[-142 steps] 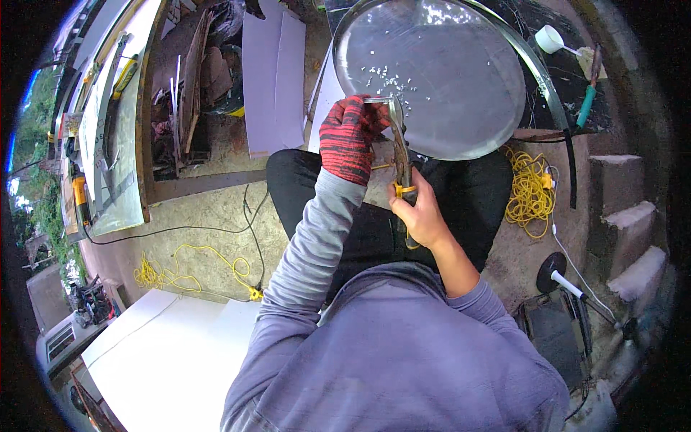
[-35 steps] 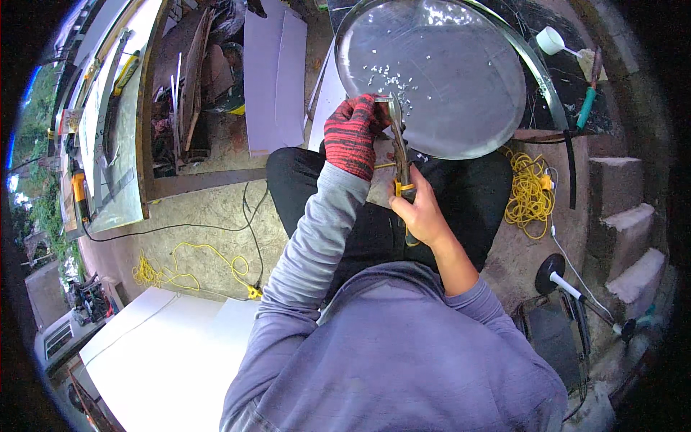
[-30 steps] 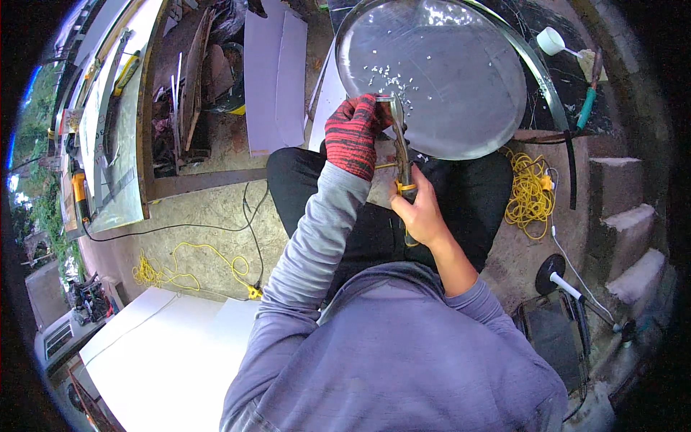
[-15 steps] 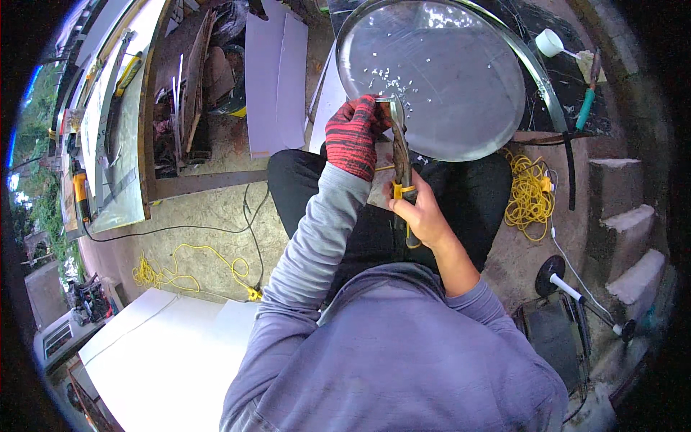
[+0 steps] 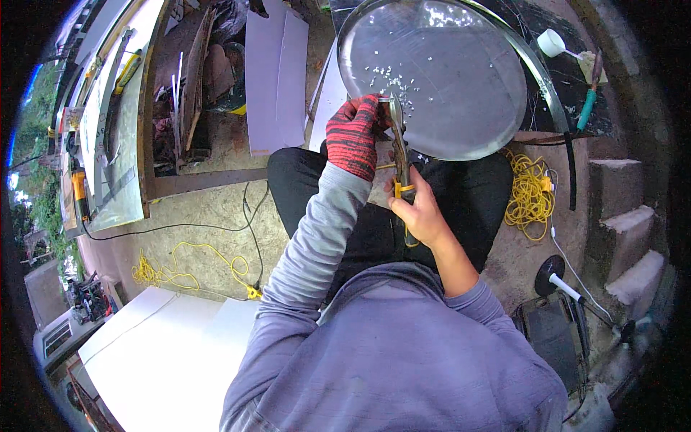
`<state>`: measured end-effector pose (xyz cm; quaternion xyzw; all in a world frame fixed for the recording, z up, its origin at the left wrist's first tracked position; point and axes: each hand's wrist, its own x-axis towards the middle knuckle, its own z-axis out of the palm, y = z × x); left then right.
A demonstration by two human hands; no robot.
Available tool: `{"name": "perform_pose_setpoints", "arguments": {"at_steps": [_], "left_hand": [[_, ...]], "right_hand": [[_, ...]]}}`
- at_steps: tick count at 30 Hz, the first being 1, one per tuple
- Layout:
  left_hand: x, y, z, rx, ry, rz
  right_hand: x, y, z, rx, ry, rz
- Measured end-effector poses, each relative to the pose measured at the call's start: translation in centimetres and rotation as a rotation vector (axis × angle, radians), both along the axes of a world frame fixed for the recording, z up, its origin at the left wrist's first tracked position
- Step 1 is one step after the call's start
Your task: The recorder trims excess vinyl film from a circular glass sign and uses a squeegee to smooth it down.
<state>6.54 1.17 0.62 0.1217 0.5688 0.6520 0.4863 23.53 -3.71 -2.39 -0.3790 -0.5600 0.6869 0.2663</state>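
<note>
Closed around the yellow-and-black handles of long dark snips, the bare right hand points the tool away from the body; whether the blades are parted, I cannot tell. Gloved in red and black, the left hand pinches a thin metal strip at the snips' tip, with part of the strip hidden by its fingers. That glove presumably guards the fingers nearest the cutting end. Both hands work above the lap between 2 bent knees in black trousers, probably for steadiness.

Just beyond, a round metal tray has its near rim by the right knee; small white bits lie scattered on it, so it seems placed to catch them. The left hand and snips cover some of its near side. A curved metal band skirts the tray on the right.

Tangled yellow cord beside the right knee and 1 thinner yellow cable at left both clutter the floor. Farther out are concrete steps, a white cup and, leftward, a workbench with a yellow-handled knife.
</note>
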Motion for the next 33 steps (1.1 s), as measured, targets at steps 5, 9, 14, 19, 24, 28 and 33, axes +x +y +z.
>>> {"name": "perform_pose_setpoints", "arguments": {"at_steps": [5, 9, 14, 19, 24, 28, 33], "left_hand": [[0.0, 0.1, 0.1, -0.025, 0.014, -0.012], [0.1, 0.2, 0.2, -0.016, 0.044, -0.006], [0.4, 0.0, -0.6, 0.039, -0.032, 0.012], [0.1, 0.0, -0.7, 0.04, -0.078, 0.014], [0.1, -0.4, -1.3, 0.127, 0.191, -0.043], [0.0, -0.1, 0.0, -0.026, 0.005, -0.024], [-0.3, 0.0, -0.7, 0.008, -0.018, -0.015]], "right_hand": [[-0.3, 0.1, 1.0, 0.084, -0.084, -0.032], [-0.4, 0.0, 0.5, 0.098, -0.092, -0.064], [-0.5, -0.6, -0.2, -0.067, -0.049, -0.115], [0.6, -0.3, -1.0, -0.083, -0.001, -0.012], [0.3, -0.4, -0.7, -0.143, 0.083, 0.002], [0.3, -0.2, -0.1, -0.097, 0.014, 0.027], [0.1, -0.1, 0.4, -0.03, -0.007, 0.013]]}}
